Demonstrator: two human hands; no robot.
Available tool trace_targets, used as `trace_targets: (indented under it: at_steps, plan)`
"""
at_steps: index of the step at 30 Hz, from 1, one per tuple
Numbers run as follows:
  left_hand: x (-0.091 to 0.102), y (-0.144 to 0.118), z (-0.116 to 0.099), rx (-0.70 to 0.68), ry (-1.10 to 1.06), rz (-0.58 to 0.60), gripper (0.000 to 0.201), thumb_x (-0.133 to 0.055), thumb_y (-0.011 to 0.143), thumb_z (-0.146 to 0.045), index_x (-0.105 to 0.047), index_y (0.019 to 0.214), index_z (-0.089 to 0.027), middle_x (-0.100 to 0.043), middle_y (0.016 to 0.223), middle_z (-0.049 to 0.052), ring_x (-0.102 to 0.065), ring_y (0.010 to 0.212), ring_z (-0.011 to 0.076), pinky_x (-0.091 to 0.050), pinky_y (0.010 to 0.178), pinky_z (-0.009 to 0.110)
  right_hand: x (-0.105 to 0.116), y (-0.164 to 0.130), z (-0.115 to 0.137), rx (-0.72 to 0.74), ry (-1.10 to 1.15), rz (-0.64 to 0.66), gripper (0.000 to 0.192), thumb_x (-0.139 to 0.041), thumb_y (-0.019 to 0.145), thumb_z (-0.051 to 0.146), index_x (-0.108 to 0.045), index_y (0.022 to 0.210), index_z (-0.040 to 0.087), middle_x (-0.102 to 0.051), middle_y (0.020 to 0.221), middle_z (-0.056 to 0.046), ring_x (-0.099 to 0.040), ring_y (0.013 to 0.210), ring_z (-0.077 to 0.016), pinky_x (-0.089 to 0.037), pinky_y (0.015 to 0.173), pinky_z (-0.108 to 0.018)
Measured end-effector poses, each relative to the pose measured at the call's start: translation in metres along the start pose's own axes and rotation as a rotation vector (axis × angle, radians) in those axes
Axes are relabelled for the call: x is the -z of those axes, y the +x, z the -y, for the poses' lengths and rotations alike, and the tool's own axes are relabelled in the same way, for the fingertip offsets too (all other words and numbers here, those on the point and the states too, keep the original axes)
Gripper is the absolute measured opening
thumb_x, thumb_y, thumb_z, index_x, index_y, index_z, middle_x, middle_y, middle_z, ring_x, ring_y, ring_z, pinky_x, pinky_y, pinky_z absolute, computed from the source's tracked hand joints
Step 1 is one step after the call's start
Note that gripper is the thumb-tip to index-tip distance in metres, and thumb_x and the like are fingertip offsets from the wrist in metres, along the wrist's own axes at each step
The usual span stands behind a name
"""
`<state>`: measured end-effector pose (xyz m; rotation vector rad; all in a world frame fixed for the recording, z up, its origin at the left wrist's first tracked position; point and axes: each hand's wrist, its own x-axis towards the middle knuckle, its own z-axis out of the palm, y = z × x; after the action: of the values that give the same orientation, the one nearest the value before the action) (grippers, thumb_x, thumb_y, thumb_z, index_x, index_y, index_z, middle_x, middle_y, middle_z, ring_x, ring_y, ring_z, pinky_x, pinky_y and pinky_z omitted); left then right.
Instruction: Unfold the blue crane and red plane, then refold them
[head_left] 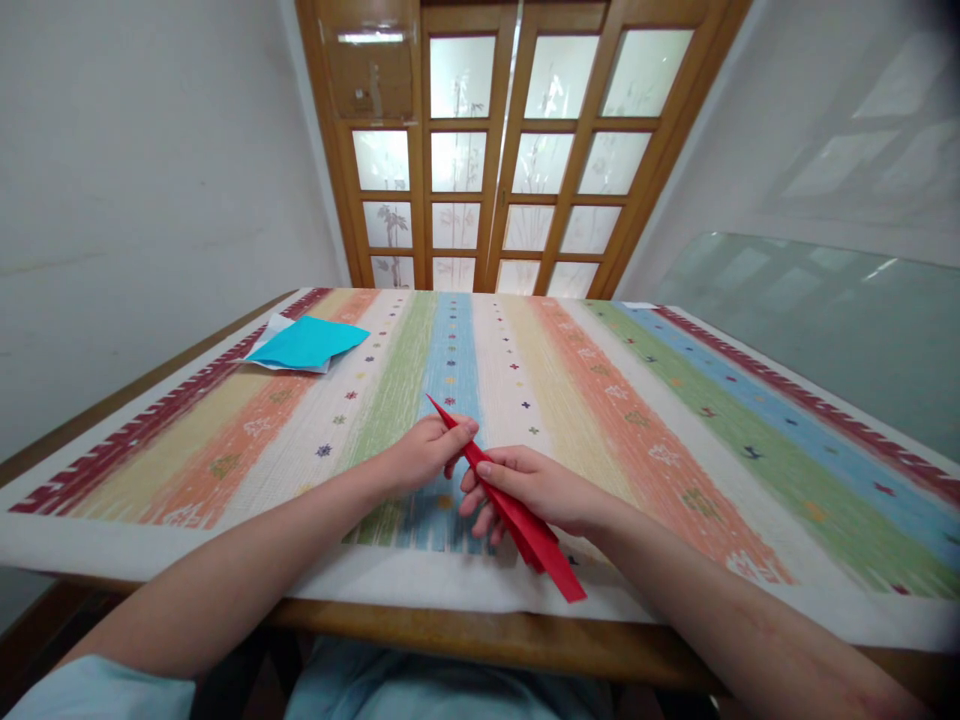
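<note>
Wooden desk [480, 640] under striped cloth [675, 400]; glazed wooden doors [510, 150] behind. Blue paper [307, 343] far left. Folded red paper [517, 515] pinched near edge, fingers of left hand [424, 452] and right hand [536, 490] closed on it.

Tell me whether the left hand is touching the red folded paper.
Touching. The head view shows the left hand pinching the upper part of the red folded paper between its fingertips, while the right hand grips it lower down.
</note>
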<state>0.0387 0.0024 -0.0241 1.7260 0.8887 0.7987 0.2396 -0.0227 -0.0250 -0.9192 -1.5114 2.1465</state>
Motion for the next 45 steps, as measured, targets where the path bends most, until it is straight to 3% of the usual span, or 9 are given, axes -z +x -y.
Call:
trace_targets:
  at_steps: [10, 15, 18, 24, 26, 29, 36, 40, 45]
  plan:
    - [0.03, 0.015, 0.012, -0.028, -0.329, -0.193, 0.051, -0.061, 0.085, -0.062, -0.045, 0.062, -0.02, -0.031, 0.049, -0.008, -0.035, 0.042, 0.008, -0.043, 0.042, 0.024, 0.036, -0.012, 0.018, -0.092, -0.255, 0.082, 0.042, -0.061, 0.092, 0.056, -0.064, 0.095, 0.014, -0.077, 0.091, -0.011, -0.074, 0.07, -0.0158, -0.057, 0.058, -0.024]
    - [0.057, 0.019, 0.011, -0.065, -0.459, -0.426, 0.05, -0.062, 0.086, -0.058, -0.037, 0.062, -0.021, -0.027, 0.052, -0.009, -0.033, 0.041, 0.007, -0.041, 0.04, 0.022, 0.064, -0.019, 0.016, -0.226, -0.33, 0.192, 0.044, -0.064, 0.089, 0.056, -0.067, 0.096, 0.012, -0.077, 0.084, -0.011, -0.074, 0.07, -0.0174, -0.058, 0.057, -0.025]
    - [0.067, 0.02, 0.012, -0.096, -0.47, -0.508, 0.049, -0.062, 0.088, -0.054, -0.037, 0.062, -0.021, -0.028, 0.052, -0.008, -0.034, 0.041, 0.007, -0.041, 0.041, 0.022, 0.075, -0.015, 0.011, -0.231, -0.324, 0.153, 0.045, -0.06, 0.091, 0.056, -0.067, 0.1, 0.013, -0.076, 0.083, -0.011, -0.074, 0.07, -0.0179, -0.058, 0.057, -0.026]
    - [0.041, 0.017, 0.015, -0.061, -0.347, -0.427, 0.055, -0.056, 0.088, -0.065, -0.038, 0.059, -0.021, -0.031, 0.05, -0.007, -0.037, 0.042, 0.0083, -0.041, 0.042, 0.023, 0.072, 0.003, 0.008, 0.07, -0.101, -0.333, 0.032, -0.054, 0.097, 0.047, -0.063, 0.104, 0.017, -0.066, 0.067, -0.001, -0.062, 0.052, -0.0125, -0.048, 0.046, -0.022]
    - [0.029, 0.015, 0.017, -0.039, -0.276, -0.329, 0.057, -0.054, 0.086, -0.069, -0.039, 0.059, -0.021, -0.031, 0.049, -0.007, -0.037, 0.043, 0.0086, -0.041, 0.043, 0.023, 0.069, 0.005, 0.01, 0.15, -0.001, -0.395, 0.033, -0.049, 0.099, 0.047, -0.062, 0.103, 0.017, -0.065, 0.071, -0.002, -0.062, 0.056, -0.0118, -0.046, 0.048, -0.021]
    - [0.013, 0.013, 0.021, -0.015, -0.201, -0.196, 0.058, -0.052, 0.085, -0.073, -0.042, 0.063, -0.02, -0.034, 0.049, -0.007, -0.037, 0.043, 0.0087, -0.04, 0.043, 0.023, 0.061, 0.003, 0.013, 0.178, 0.03, -0.319, 0.042, -0.046, 0.1, 0.054, -0.063, 0.104, 0.016, -0.066, 0.082, -0.005, -0.066, 0.07, -0.0145, -0.051, 0.059, -0.025]
    - [-0.012, 0.003, 0.012, 0.04, -0.088, -0.043, 0.058, -0.043, 0.092, -0.069, -0.047, 0.064, -0.018, -0.045, 0.054, -0.003, -0.044, 0.048, 0.0102, -0.04, 0.048, 0.024, 0.022, 0.0, 0.007, 0.144, -0.375, -0.103, 0.042, -0.059, 0.093, 0.057, -0.068, 0.092, 0.016, -0.069, 0.084, -0.004, -0.062, 0.068, -0.0132, -0.05, 0.063, -0.025]
    - [-0.011, 0.005, 0.009, 0.055, -0.157, -0.067, 0.058, -0.042, 0.091, -0.069, -0.045, 0.061, -0.019, -0.041, 0.052, -0.004, -0.041, 0.047, 0.01, -0.041, 0.047, 0.025, 0.009, 0.003, 0.002, 0.1, -0.234, -0.091, 0.04, -0.065, 0.088, 0.055, -0.065, 0.082, 0.016, -0.068, 0.077, -0.003, -0.063, 0.062, -0.0136, -0.051, 0.059, -0.027]
    - [0.0, 0.012, 0.014, 0.04, -0.22, -0.166, 0.054, -0.049, 0.087, -0.069, -0.041, 0.065, -0.021, -0.036, 0.052, -0.007, -0.037, 0.044, 0.0091, -0.041, 0.043, 0.023, 0.012, 0.006, 0.002, 0.104, -0.23, -0.155, 0.038, -0.067, 0.085, 0.052, -0.065, 0.076, 0.015, -0.068, 0.069, -0.003, -0.064, 0.06, -0.0139, -0.051, 0.06, -0.026]
